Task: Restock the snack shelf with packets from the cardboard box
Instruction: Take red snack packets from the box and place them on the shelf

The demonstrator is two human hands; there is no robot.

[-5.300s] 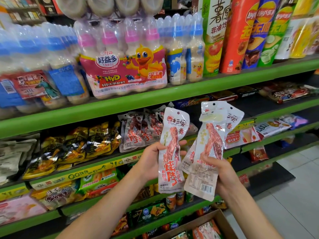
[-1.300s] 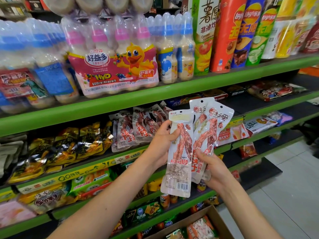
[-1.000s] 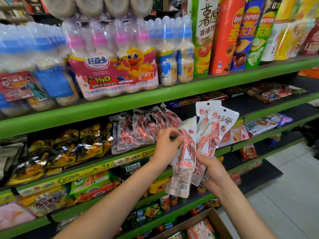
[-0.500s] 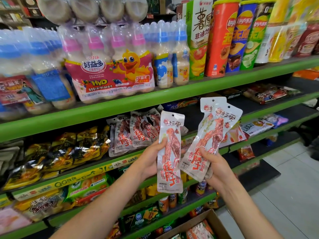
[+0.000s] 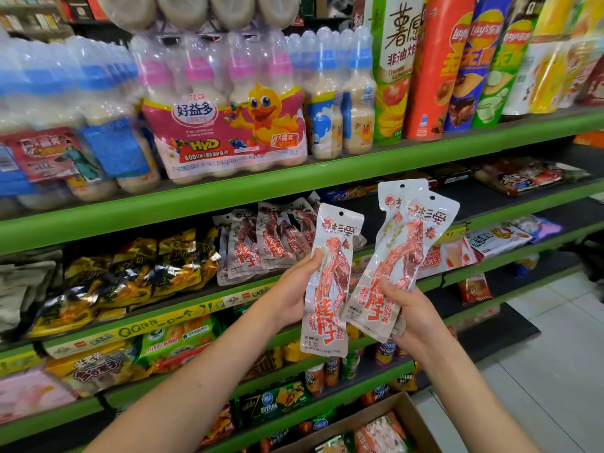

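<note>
I see the green shelving (image 5: pixel 327 173) filling the view: bottled drinks (image 5: pixel 228 125) and chip cans (image 5: pixel 434 70) on top, and below them the snack tier where a leaning row of matching white-and-red packets (image 5: pixel 261 240) sits beside gold-wrapped bags (image 5: pixel 130 273). That row looks like the destination, since its printing matches what I hold.

At the bottom edge the cardboard box (image 5: pixel 411 420) stands open on the floor, with more pink-and-white packets (image 5: pixel 376 433) lying inside, so stock is left to move.

My left hand (image 5: pixel 294 295) grips a single packet (image 5: pixel 330 282) upright along its side edge, thumb over the front. It faces me, held apart from the others, probably so it can go in label-out.

My right hand (image 5: pixel 415 318) clamps the lower end of the fanned pair (image 5: pixel 402 256), at least two packets overlapping, thumb pressed on the front one. I judge these are a reserve, kept close to the shelf for quick follow-up.
</note>
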